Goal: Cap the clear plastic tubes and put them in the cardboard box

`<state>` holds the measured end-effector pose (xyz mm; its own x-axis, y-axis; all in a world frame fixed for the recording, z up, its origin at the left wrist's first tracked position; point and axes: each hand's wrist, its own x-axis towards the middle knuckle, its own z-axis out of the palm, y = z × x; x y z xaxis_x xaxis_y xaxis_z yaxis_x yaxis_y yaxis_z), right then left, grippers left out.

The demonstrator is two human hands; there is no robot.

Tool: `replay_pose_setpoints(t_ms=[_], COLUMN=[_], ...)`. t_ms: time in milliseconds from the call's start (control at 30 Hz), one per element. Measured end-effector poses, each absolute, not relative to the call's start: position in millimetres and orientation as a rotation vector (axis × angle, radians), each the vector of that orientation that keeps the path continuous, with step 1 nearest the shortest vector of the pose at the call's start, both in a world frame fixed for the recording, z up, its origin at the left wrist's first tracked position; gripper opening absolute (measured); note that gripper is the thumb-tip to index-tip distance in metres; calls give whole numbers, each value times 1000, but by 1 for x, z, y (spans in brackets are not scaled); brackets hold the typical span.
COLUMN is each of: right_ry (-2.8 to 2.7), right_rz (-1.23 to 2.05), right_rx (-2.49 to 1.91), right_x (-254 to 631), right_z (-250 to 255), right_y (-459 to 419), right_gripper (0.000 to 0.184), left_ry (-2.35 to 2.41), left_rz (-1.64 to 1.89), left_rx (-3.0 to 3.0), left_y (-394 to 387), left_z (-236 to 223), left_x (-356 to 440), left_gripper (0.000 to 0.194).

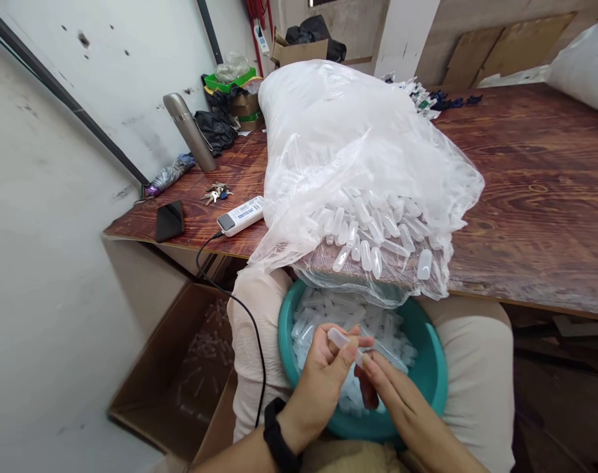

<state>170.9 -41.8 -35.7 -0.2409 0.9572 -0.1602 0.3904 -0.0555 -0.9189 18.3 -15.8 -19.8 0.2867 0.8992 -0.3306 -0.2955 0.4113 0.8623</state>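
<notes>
Over a teal basin (439,374) on the lap, both hands are close together. My left hand (323,368) is closed around a small frosted, translucent plastic piece (339,339), long with a rounded end. At that piece's lower right end, my right hand (384,381) pinches with thumb and finger; its other fingers are partly hidden. Many similar plastic pieces (308,325) fill the basin below. More of them (375,226) spill from the mouth of a big clear plastic bag (338,112) on the wooden table just ahead.
Left on the table (535,197) are a phone (169,221), keys (216,192), a steel flask (190,135) and a white power bank (241,215). Its black cable (253,322) hangs across my leg. A cardboard box (151,387) with scattered pieces stands on the floor at left.
</notes>
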Motion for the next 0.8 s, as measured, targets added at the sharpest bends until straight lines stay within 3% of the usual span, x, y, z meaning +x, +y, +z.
replay_pose_setpoints(t_ms=[67, 167, 300, 400, 533, 667, 800], right_ry=[-1745, -2052, -2399, -2432, -2382, -2254, -2085], right_rz=[1356, 1196, 1028, 1053, 1088, 1114, 1114], right_rx=[-1428, -1512, -1573, -1557, -1522, -1515, -1545], right_x=[175, 183, 180, 173, 178, 190, 195], right_z=[-39, -46, -56, -56, -53, -55, -58], right_y=[-38, -32, -28, -26, -21, -17, -17], right_gripper=[48, 22, 39, 36, 27, 10, 17], left_ry=[1050, 1227, 1326, 1329, 1296, 1243, 1171], left_rz=[748, 439, 272, 161, 107, 154, 266], left_rx=[1030, 1480, 1749, 1890, 1967, 1919, 1699], left_y=[-2, 29, 63, 75, 80, 76, 57], left_z=[-21, -22, -26, -33, -36, -26, -18], left_x=[14, 10, 22, 38, 45, 27, 2], left_gripper=[28, 22, 27, 28, 19, 30, 41])
